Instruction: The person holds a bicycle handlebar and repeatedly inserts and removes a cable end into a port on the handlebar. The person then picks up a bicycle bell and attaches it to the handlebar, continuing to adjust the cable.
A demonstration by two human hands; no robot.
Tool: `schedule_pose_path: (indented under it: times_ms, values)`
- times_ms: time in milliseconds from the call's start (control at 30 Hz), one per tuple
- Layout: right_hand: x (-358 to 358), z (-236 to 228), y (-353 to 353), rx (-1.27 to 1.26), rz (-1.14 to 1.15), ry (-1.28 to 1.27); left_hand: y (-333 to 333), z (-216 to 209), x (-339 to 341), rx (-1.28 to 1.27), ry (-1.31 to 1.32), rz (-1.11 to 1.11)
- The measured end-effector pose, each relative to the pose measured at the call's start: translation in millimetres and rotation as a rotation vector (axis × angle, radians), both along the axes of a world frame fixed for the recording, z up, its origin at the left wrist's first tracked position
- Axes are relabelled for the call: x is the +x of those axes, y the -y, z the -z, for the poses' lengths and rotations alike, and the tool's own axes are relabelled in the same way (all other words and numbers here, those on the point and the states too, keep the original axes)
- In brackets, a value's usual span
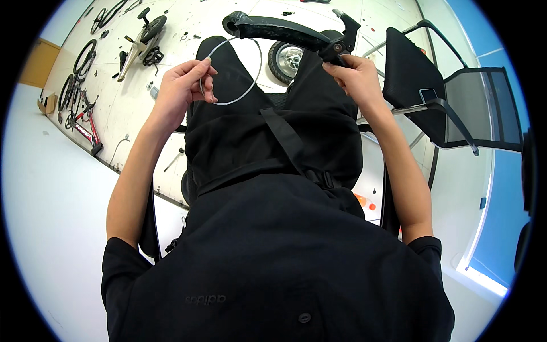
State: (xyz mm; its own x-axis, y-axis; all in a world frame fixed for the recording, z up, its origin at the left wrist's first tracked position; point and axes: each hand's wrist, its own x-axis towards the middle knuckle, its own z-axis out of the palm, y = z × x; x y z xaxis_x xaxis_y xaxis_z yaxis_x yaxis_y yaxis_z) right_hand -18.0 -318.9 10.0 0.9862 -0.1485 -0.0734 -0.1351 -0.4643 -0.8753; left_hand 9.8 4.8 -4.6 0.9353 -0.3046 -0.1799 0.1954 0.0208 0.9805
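My left hand [188,82] is closed, with thumb and fingers pinching a thin silver-grey cable [260,62]. The cable bends in a wide loop above my lap, its upper part running up to a long black bike part [285,31]. That part lies roughly crosswise over my knees, with a round open end at the left and a bolted joint and upright bracket at the right. My right hand [359,80] is closed around its right end, below the joint. What the fingertips cover there is hidden.
A small wheel with a metal disc [288,60] is on the floor beyond my lap. To the right stands a black mesh chair [416,74]. Far left are a small pale bike frame [137,54] and a red and black bike frame [90,128], among loose parts.
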Motion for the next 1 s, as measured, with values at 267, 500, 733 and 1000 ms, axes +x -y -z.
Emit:
schedule_pose_path:
  times_ms: [267,500,733,1000]
  values:
    - [-1.7,-2.4,-4.3,0.098,-0.032,-0.019,-5.0,1.4,1.6,-0.055,-0.048,-0.050]
    - [-4.0,0.7,-3.3,-0.033,-0.124,0.173,-4.6,1.7,1.3,-0.064,-0.065,-0.106]
    - [-0.2,9.7,0.7,-0.323,-0.221,0.247,-13.4,7.2,5.2,-0.063,-0.035,-0.101]
    - [-3.1,1.4,-3.2,-0.460,-0.212,0.199,2.7,7.3,-2.5,0.046,0.045,-0.081]
